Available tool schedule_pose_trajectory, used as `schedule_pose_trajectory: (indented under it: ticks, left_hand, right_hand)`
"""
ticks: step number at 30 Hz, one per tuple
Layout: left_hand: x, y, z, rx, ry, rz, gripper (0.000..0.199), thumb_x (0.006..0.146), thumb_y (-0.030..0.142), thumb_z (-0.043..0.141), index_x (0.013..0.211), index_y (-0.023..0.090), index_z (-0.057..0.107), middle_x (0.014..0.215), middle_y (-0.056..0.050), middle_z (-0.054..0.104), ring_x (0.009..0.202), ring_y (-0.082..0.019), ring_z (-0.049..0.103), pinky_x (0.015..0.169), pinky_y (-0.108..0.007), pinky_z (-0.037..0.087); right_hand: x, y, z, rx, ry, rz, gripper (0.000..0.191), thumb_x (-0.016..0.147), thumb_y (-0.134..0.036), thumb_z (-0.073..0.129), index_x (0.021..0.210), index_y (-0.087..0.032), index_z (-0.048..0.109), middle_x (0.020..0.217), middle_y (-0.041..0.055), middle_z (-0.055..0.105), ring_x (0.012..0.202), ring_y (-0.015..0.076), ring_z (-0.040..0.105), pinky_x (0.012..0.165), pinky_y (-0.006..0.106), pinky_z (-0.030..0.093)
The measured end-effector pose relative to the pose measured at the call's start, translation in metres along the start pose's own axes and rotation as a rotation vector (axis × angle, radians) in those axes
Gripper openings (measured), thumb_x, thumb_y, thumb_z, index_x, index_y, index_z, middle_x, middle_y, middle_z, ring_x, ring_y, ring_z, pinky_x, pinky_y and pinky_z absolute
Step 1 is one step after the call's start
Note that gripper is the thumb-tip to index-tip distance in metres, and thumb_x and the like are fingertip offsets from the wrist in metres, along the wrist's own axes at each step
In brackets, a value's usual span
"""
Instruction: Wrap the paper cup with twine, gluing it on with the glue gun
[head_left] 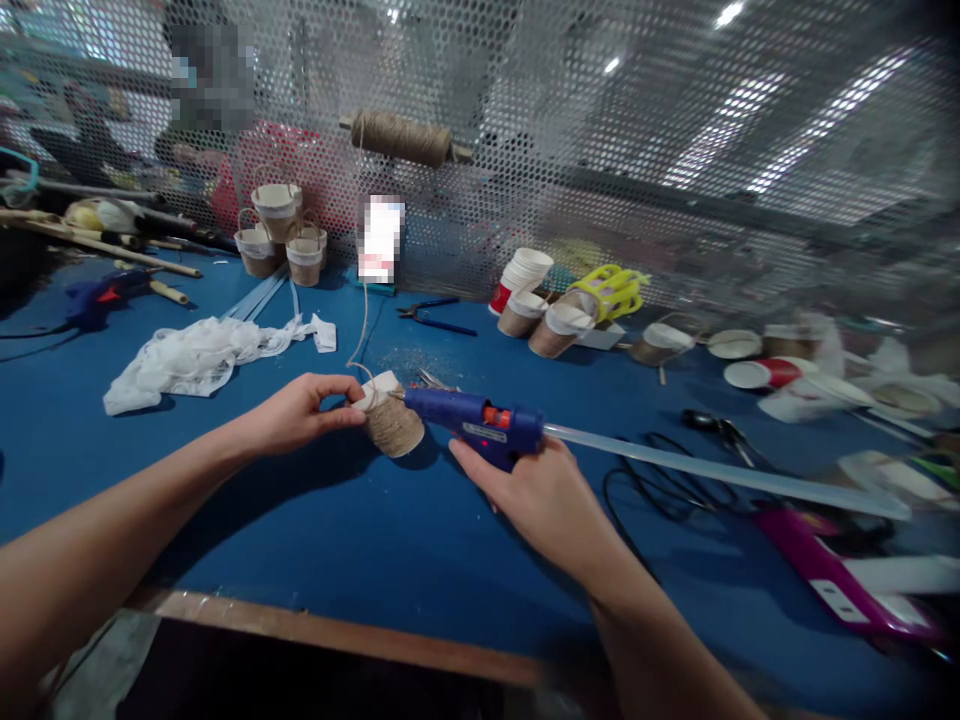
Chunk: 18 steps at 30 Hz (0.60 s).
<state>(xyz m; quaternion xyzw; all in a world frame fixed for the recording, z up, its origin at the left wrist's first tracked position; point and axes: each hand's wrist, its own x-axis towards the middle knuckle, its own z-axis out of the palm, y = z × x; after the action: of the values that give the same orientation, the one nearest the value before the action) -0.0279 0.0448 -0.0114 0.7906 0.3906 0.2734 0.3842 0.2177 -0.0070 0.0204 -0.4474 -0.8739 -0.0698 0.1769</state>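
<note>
My left hand [319, 410] pinches the white rim of a small paper cup [395, 425] wrapped in brown twine, which is tilted over the blue tabletop. In my right hand [544, 490] is a blue hot glue gun [480, 415], its nozzle touching or very near the upper right side of the cup. A long translucent glue stick [720, 465] sticks out of the back of the gun. From the twine spool [401, 138] on the mesh wall, a strand [365, 320] hangs down to the cup.
Pliers [439, 315] lie behind the cup. White lace [202, 355] and another glue gun [105, 295] are at left. Finished-looking twine baskets [277, 225] stand at the back, with stacked paper cups [525, 275] to the right. A purple power strip [840, 580] and black cable [660, 480] lie at right.
</note>
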Motion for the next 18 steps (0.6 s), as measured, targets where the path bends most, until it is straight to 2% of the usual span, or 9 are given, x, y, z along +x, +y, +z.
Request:
schedule_pose_trajectory:
  ticks: [3, 5, 9, 13, 18]
  left_hand:
    - [0.0002, 0.0011, 0.0001, -0.008, -0.004, -0.009, 0.017, 0.08, 0.03, 0.05, 0.079, 0.014, 0.055, 0.082, -0.003, 0.059, 0.08, -0.016, 0.053, 0.078, -0.03, 0.039]
    - [0.0003, 0.0018, 0.0002, -0.014, -0.006, -0.015, 0.017, 0.08, 0.029, 0.05, 0.079, 0.014, 0.055, 0.081, -0.003, 0.059, 0.08, -0.016, 0.053, 0.077, -0.03, 0.039]
    - [0.0005, 0.0027, 0.0009, -0.027, 0.002, -0.011, 0.016, 0.08, 0.029, 0.049, 0.077, 0.014, 0.055, 0.08, -0.002, 0.058, 0.079, -0.015, 0.052, 0.077, -0.029, 0.039]
    - [0.0005, 0.0037, 0.0019, -0.041, 0.012, -0.014, 0.016, 0.08, 0.029, 0.049, 0.076, 0.014, 0.055, 0.078, -0.001, 0.057, 0.078, -0.015, 0.052, 0.075, -0.028, 0.039]
    - [0.0002, 0.0055, 0.0025, -0.054, 0.022, -0.01, 0.017, 0.079, 0.03, 0.049, 0.074, 0.014, 0.054, 0.076, -0.001, 0.056, 0.076, -0.014, 0.051, 0.073, -0.028, 0.039]
  right_hand:
    - [-0.0018, 0.0012, -0.0003, -0.231, 0.01, -0.203, 0.037, 0.082, -0.01, 0.035, 0.089, -0.016, 0.07, 0.05, 0.0048, 0.058, 0.046, 0.0146, 0.05, 0.046, 0.026, 0.034]
    - [-0.0026, 0.0007, 0.0002, -0.298, 0.014, -0.259, 0.04, 0.08, -0.006, 0.034, 0.091, -0.017, 0.07, 0.051, 0.0051, 0.059, 0.046, 0.0143, 0.05, 0.046, 0.025, 0.034]
    - [-0.0041, -0.0001, 0.0028, -0.311, 0.031, -0.243, 0.036, 0.081, -0.009, 0.037, 0.089, -0.017, 0.071, 0.053, 0.0073, 0.061, 0.048, 0.0167, 0.052, 0.048, 0.028, 0.038]
    - [-0.0052, -0.0005, 0.0045, -0.19, -0.003, -0.213, 0.036, 0.079, -0.009, 0.039, 0.095, -0.019, 0.07, 0.061, 0.0079, 0.064, 0.055, 0.018, 0.056, 0.053, 0.03, 0.042]
    - [-0.0041, -0.0058, 0.0049, -0.106, -0.01, -0.16, 0.033, 0.081, -0.012, 0.039, 0.092, -0.018, 0.069, 0.061, 0.0086, 0.064, 0.056, 0.0187, 0.057, 0.055, 0.03, 0.044]
